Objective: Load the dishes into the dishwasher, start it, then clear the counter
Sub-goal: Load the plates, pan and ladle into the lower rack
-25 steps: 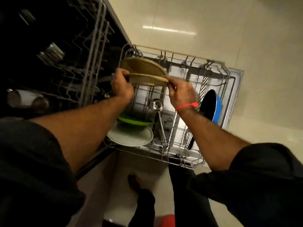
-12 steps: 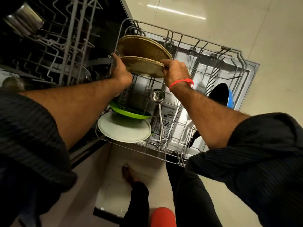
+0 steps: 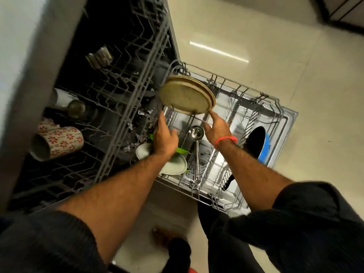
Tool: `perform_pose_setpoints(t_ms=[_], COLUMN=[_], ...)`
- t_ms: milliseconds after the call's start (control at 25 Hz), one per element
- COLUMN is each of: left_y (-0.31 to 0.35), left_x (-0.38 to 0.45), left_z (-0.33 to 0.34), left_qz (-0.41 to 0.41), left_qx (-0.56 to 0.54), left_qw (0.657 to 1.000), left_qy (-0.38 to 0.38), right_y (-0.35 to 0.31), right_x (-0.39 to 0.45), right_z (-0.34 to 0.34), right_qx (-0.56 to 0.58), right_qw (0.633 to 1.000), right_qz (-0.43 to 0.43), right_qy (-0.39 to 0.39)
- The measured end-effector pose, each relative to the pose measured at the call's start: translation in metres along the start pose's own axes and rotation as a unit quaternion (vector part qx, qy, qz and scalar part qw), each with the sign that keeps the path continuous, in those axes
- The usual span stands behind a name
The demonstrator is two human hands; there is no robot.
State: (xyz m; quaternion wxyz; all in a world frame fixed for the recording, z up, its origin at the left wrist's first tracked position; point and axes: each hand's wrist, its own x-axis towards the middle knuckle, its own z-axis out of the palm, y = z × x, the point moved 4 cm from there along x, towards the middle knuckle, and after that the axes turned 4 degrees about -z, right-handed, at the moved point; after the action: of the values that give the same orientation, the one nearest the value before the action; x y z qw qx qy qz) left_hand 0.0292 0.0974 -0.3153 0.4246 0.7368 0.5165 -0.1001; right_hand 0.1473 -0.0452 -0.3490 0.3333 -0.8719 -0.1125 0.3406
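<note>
Plates [image 3: 186, 96] upright in lower rack [image 3: 273, 107]

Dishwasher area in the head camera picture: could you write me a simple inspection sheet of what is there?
Surface: pulled-out lower rack over the open door; upper rack further in.
Job's things: two brown plates on edge at the far end of the lower rack; white plate and green plate near the front; ladle lying along the rack; blue pan on its side at the right; patterned mugs in the upper rack.
Clutter: nothing seen.
Grippers: left hand open, holding nothing; right hand open, fingertips close to the plates' rim, contact unclear.
Cables: nothing seen.
Surroundings: pale tiled floor; the person's dark sleeves and legs.
</note>
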Motion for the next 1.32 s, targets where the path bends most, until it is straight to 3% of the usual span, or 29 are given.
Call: perform_pose_setpoints(t_ms=[160, 320, 600, 800, 920, 1040, 1320], left_y=[-0.005, -0.033, -0.138, -0.26, -0.339, -0.414, -0.532], left_x=[-0.1, -0.2, -0.369, -0.48, -0.549, -0.627, -0.745], left_z=[-0.056, -0.127, -0.28, -0.389, -0.431, -0.453, -0.443], left_qz=[0.098, 0.163, 0.18, 0.114, 0.034, -0.045, -0.216], left_qx=[-0.026, -0.073, -0.177, -0.239, -0.263, -0.279, -0.348], left_qw=[0.993, 0.978, 0.919, 0.83, 0.772, 0.692, 0.541], left_qy=[0.058, 0.103, 0.301, 0.491, 0.578, 0.664, 0.735], right_y=[-0.041, -0.106, -0.257, -0.359, -0.4, -0.422, -0.426], right_x=[-0.087, -0.199, -0.408, -0.537, -0.616, -0.7, -0.844], right_z=[0.001, 0.011, 0.069, 0.162, 0.229, 0.294, 0.396], right_qx=[0.06, -0.024, 0.03, 0.109, 0.104, 0.073, 0.036], right_qw=[0.997, 0.99, 0.946, 0.885, 0.849, 0.794, 0.68], right_qz=[-0.026, -0.12, -0.286, -0.376, -0.391, -0.414, -0.445], right_qy=[-0.032, -0.076, -0.146, -0.251, -0.34, -0.438, -0.582])
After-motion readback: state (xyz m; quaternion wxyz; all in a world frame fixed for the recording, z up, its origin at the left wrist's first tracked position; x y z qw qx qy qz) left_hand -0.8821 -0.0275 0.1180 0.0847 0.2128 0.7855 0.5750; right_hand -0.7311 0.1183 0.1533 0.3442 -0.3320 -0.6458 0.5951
